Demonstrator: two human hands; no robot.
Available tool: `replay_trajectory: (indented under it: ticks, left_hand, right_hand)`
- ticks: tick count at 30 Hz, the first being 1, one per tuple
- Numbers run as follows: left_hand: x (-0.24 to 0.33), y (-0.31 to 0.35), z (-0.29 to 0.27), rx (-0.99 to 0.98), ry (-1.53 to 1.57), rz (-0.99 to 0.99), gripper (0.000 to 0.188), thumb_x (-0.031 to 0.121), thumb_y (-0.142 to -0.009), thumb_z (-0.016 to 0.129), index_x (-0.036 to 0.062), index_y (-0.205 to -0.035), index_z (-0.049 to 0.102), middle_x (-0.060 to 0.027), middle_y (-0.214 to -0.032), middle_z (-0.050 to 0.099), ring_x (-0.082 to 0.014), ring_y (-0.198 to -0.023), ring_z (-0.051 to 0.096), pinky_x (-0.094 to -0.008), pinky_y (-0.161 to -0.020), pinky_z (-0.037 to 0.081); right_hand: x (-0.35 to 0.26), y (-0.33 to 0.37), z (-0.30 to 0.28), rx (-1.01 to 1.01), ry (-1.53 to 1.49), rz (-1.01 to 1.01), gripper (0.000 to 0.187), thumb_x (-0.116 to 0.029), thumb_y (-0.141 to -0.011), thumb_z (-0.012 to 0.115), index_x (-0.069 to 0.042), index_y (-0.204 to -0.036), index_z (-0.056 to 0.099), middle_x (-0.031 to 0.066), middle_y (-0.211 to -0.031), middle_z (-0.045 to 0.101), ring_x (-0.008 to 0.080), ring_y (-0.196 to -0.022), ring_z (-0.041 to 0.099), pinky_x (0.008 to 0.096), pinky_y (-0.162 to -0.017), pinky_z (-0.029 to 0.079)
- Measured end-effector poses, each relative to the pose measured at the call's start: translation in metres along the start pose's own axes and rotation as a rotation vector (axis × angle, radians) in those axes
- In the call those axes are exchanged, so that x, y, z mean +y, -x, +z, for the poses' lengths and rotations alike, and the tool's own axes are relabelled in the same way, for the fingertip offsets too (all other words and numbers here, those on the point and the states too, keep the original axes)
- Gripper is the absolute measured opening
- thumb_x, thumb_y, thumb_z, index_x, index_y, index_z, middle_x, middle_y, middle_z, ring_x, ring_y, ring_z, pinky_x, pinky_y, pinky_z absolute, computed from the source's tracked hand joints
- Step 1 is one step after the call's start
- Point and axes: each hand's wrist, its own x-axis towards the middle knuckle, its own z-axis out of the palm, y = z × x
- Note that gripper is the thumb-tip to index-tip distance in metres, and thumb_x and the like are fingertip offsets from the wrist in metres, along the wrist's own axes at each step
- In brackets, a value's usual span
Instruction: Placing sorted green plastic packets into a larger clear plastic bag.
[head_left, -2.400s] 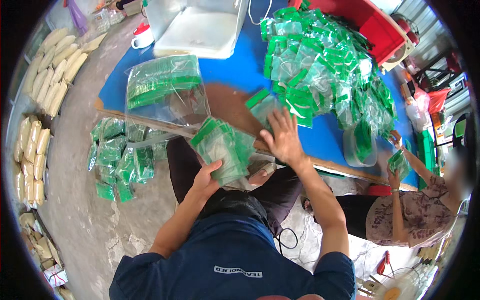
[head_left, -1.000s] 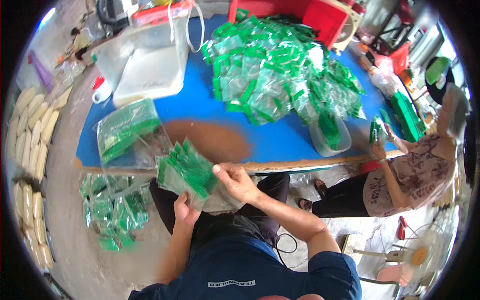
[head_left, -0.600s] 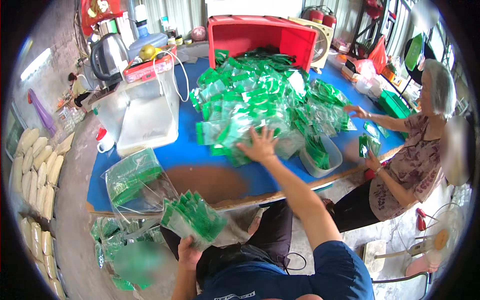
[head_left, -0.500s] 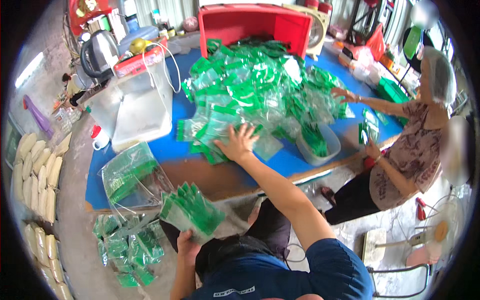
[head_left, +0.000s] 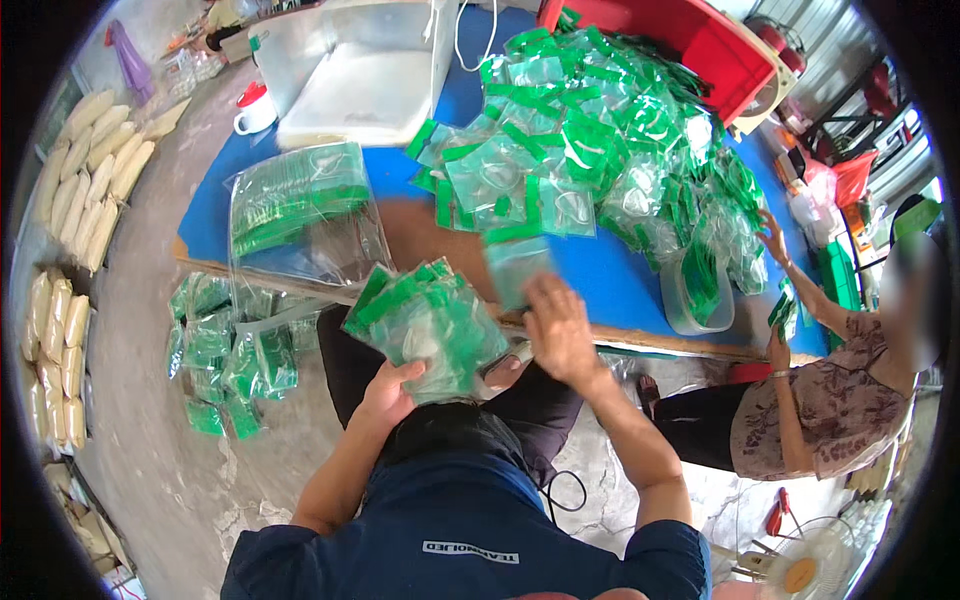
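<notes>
My left hand (head_left: pixel 392 393) grips a fanned stack of small clear packets with green tops (head_left: pixel 430 325) above my lap. To its right, my right hand (head_left: pixel 560 325) pinches a single clear packet with a green strip (head_left: pixel 518 268) by its lower edge, just over the table's front edge. Beyond my hands spreads a large heap of the same packets (head_left: pixel 600 120) on the blue table. At the left of the table lies a big clear bag (head_left: pixel 300 200) with rows of green-topped packets inside.
A red crate (head_left: pixel 690 40) lies tipped behind the heap. A white bin (head_left: pixel 360 90) and a red-lidded mug (head_left: pixel 255 108) stand far left. Filled packs (head_left: pixel 215 340) lie on the floor. At right, a co-worker (head_left: pixel 800 400) reaches over a plastic tub (head_left: pixel 695 310).
My right hand has come back from the heap toward my lap with one packet. The left hand's stack is more fanned. The whole view has shifted and turned.
</notes>
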Motion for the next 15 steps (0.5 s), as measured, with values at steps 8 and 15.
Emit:
replay_trajectory:
  ticks: [8, 15]
  left_hand:
    - [-0.016, -0.008, 0.005, 0.17, -0.04, 0.004, 0.067, 0.008, -0.085, 0.073, 0.0014, -0.144, 0.043, -0.013, -0.135, 0.058, -0.0318, -0.125, 0.057, -0.0493, -0.109, 0.045]
    - [-0.015, 0.005, -0.026, 0.032, 0.115, -0.056, 0.067, 0.012, -0.082, 0.073, 0.0004, -0.142, 0.044, -0.0163, -0.134, 0.058, -0.0353, -0.123, 0.058, -0.0523, -0.108, 0.046]
  right_hand:
    - [0.1, -0.084, 0.011, 0.186, 0.06, -0.016, 0.058, -0.042, -0.095, 0.059, 0.002, -0.133, 0.056, 0.0287, -0.135, 0.053, 0.0448, -0.129, 0.046, 0.0537, -0.112, 0.033]
    - [0.015, -0.041, 0.0, 0.011, 0.168, -0.078, 0.065, -0.052, -0.09, 0.063, -0.002, -0.13, 0.057, 0.024, -0.116, 0.051, 0.0455, -0.123, 0.044, 0.0608, -0.109, 0.031]
